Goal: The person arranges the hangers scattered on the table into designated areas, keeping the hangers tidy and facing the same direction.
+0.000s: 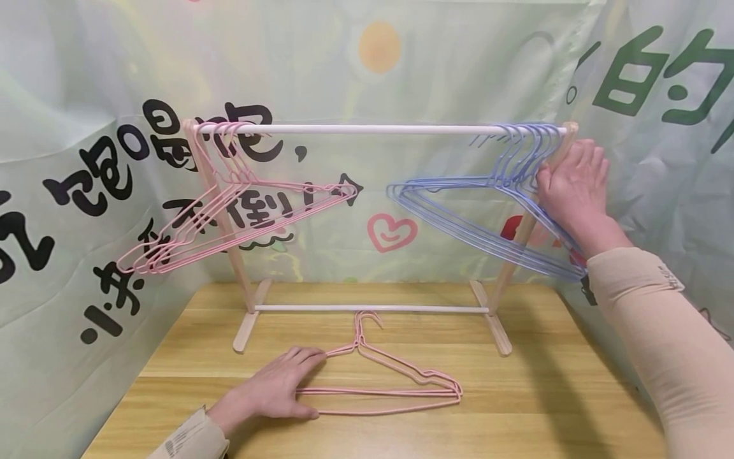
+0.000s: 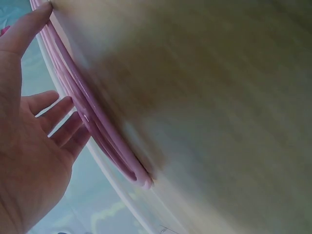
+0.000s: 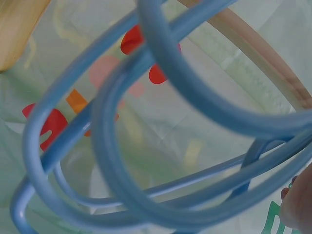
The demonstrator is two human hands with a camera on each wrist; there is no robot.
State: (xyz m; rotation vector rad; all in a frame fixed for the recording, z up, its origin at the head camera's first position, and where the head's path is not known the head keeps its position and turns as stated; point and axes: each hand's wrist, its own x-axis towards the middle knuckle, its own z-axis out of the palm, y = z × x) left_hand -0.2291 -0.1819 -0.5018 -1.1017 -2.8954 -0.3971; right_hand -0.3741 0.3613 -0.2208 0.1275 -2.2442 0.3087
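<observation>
Pink hangers [image 1: 395,408] lie stacked on the wooden table, hooks toward the rack. My left hand [image 1: 281,386] is at their left end; in the left wrist view its fingers [image 2: 59,114] are spread and nearly straight, and the thumb touches the pink wire [image 2: 105,122]. Up at the rack's right post, my right hand [image 1: 579,182] is beside the necks of several blue hangers [image 1: 459,223] on the top rod; its grip is hidden behind the hand. Blue hanger ends [image 3: 105,131] fill the right wrist view, with only a bit of finger [image 3: 300,204] at the edge.
Several pink hangers [image 1: 229,217] hang at the left end of the white top rod [image 1: 373,129]. The rack's wooden feet [image 1: 246,331] and lower white rod [image 1: 373,308] stand behind the loose hangers. A printed cloth [image 1: 321,76] surrounds the table [image 1: 401,440].
</observation>
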